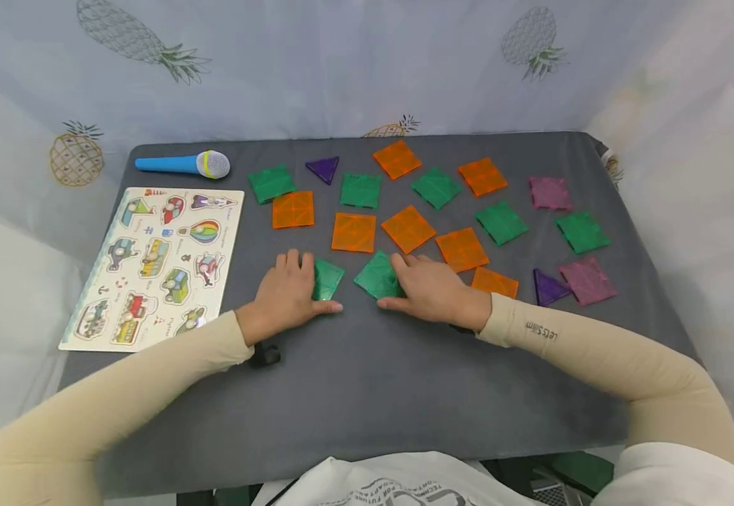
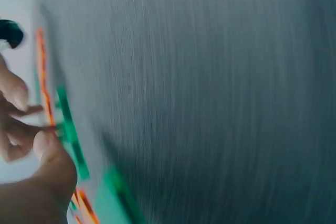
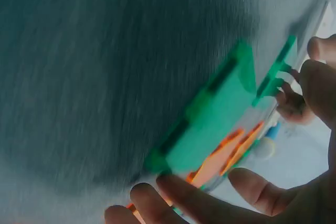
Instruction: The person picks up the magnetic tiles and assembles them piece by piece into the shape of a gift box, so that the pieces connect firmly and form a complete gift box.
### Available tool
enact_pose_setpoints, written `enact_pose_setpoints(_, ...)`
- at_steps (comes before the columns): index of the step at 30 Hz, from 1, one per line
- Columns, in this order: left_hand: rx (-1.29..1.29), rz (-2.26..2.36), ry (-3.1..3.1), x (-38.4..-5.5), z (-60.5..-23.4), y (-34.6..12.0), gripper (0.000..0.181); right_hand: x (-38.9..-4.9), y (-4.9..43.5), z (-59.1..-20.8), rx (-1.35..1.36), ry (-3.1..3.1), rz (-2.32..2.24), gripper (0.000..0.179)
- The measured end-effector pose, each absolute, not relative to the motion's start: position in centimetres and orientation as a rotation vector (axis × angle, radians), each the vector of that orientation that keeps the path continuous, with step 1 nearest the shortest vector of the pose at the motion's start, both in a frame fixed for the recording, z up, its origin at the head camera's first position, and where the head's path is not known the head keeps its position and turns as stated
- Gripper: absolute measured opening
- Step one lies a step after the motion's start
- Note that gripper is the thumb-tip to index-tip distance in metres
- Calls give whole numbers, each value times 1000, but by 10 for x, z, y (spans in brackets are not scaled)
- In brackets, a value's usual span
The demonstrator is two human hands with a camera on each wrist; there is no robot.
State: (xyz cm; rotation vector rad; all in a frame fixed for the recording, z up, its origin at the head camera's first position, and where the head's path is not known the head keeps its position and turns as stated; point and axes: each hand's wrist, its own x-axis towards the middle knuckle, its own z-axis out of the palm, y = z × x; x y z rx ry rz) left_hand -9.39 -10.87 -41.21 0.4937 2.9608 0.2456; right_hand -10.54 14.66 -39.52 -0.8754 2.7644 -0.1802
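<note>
Near the middle of the table, my left hand (image 1: 287, 292) holds a green translucent square tile (image 1: 327, 280) by its left side, the thumb stretched along the near side. In the left wrist view, the thumb and fingers meet at the edge of that green tile (image 2: 72, 135). My right hand (image 1: 433, 292) holds a second green square tile (image 1: 379, 276) from its right side, and part of it is hidden under the fingers. This tile (image 3: 210, 114) looks large and blurred in the right wrist view. A small gap separates the two tiles.
Orange tiles (image 1: 354, 232), green tiles (image 1: 501, 222), magenta tiles (image 1: 588, 280) and purple triangles (image 1: 550, 287) lie scattered beyond and right of the hands. A vehicle picture board (image 1: 180, 235) lies at left, a blue toy microphone (image 1: 180, 164) behind it. Printed curtains surround the grey table (image 1: 367, 393).
</note>
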Motion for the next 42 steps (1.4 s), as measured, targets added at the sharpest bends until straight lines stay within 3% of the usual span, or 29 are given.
enact_pose_setpoints(3, 504, 268, 3059, -78, -428, -106, 96, -95, 143, -408, -888, 2804, -133, 62)
enact_pose_setpoints(8, 463, 391, 3070, -78, -434, -103, 91, -95, 141, -420, -847, 2866, 3, 68)
enact_pose_setpoints(11, 476, 506, 2982, -81, -429, -107, 86, -97, 140, -422, -880, 2880, -30, 61)
enact_pose_setpoints(15, 662, 649, 2801, -83, -424, -115, 79, -97, 147, -418, -912, 2859, -137, 56)
enact_pose_setpoints(21, 930, 738, 2601, -86, -423, -121, 71, -99, 170, -408, -1030, 2730, -166, 67)
enact_pose_setpoints(32, 933, 834, 2597, -87, -435, -120, 72, -112, 176, -402, -1411, 2540, -189, 72)
enact_pose_setpoints(42, 977, 828, 2597, -91, -437, -120, 70, -115, 163, -417, -1370, 2583, -158, 74)
